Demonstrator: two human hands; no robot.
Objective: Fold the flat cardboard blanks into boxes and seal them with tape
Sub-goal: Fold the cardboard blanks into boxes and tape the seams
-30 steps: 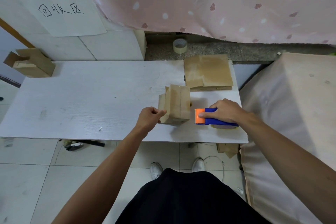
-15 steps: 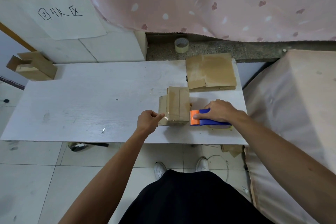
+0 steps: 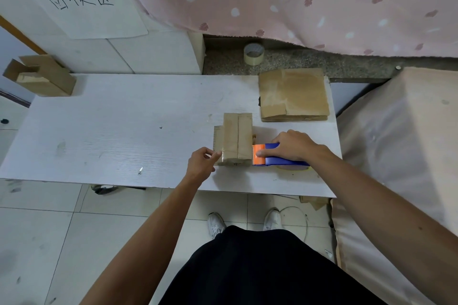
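Blanks (image 3: 294, 94) lie stacked flat at the table's (image 3: 99, 131) far right, a spare tape roll (image 3: 253, 54) on the ledge behind, an open carton (image 3: 39, 78) far left. Nothing blocks the folded box (image 3: 235, 138), its long axis running away from the person. Left hand (image 3: 202, 162) pinches its near-left corner; right hand (image 3: 293, 145) grips the tape dispenser (image 3: 275, 157) against its right side.

Handwritten characters "回收区" stand on the white paper sheet (image 3: 81, 5) on the wall.
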